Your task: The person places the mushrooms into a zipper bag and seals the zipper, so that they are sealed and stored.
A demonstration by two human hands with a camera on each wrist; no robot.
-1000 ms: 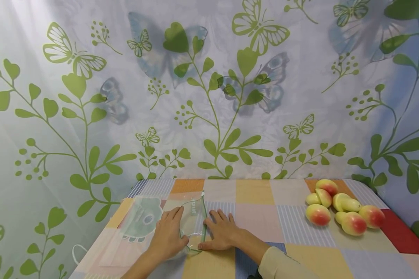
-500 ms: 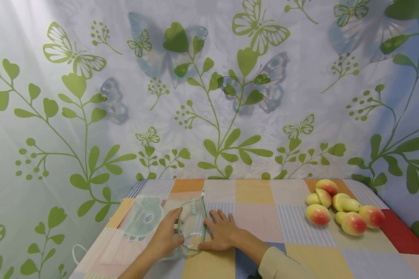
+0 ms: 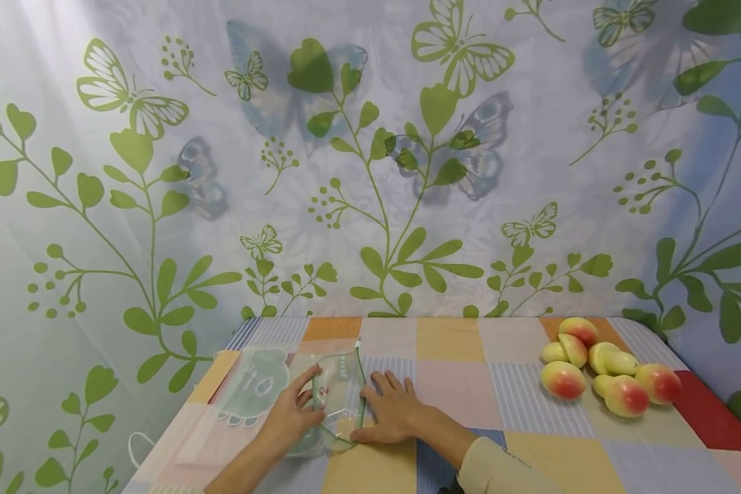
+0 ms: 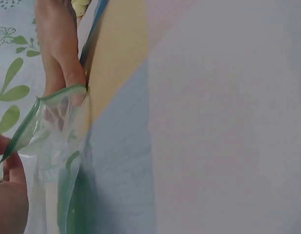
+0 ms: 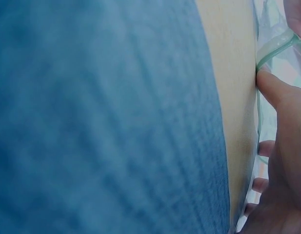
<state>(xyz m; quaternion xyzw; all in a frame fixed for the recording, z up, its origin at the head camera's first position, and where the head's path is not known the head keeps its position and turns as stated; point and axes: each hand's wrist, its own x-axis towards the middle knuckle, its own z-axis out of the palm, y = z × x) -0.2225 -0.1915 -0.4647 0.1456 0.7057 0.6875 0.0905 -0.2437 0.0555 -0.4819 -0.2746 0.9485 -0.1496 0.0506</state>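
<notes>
Red-yellow fruit (image 3: 603, 358) on patchwork cloth (image 3: 457, 396); butterfly-print curtain (image 3: 370, 178).

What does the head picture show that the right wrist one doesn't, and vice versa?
Only head: butterfly curtain, peach-like fruits, beige sleeve.
Only right wrist: no plainly new object, just a closer look at the right thumb at the green rim of the clear bag.
Both: that bag, the right hand, some of the left hand and the patchwork cloth.

Wrist views are dim (and soft), the head view bright.
</notes>
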